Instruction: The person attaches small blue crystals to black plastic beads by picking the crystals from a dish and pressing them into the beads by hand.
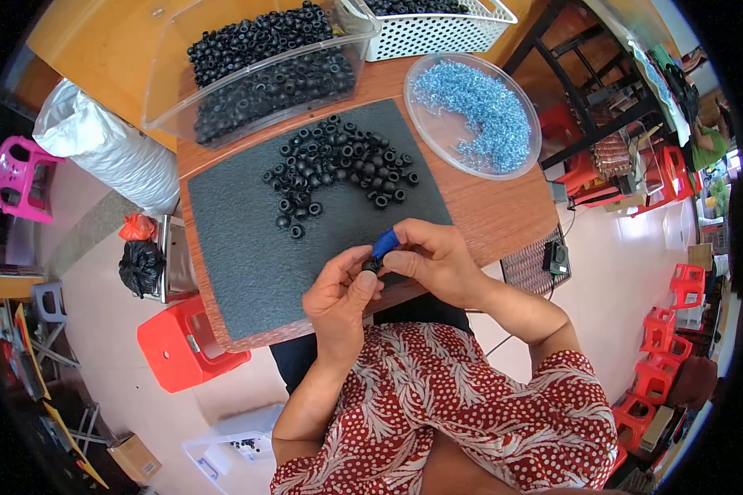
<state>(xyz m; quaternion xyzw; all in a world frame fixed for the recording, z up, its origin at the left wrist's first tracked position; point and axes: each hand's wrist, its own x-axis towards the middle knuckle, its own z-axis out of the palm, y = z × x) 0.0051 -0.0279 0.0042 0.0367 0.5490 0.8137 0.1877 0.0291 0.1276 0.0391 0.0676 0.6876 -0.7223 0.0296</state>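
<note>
My left hand (341, 299) pinches a small black round cap (372, 266) between thumb and fingers, just over the near edge of the dark grey mat (239, 239). From the right, my right hand (433, 257) meets it; its thumb and index finger close on the same cap. A blue finger cover (385, 243) sits on that index finger. Whether a smaller piece is between the right fingertips is hidden. Beyond my hands, a loose heap of black hollow caps (338, 161) lies on the mat. To the right, a round clear lid (418, 124) holds many tiny light-blue pieces (483, 107).
At the back stand a clear plastic bin (161, 103) and a white perforated basket (437, 41), both with black caps. A red stool (169, 351) is by the wooden table's (504, 219) left side. A white sack (115, 148) leans at the far left.
</note>
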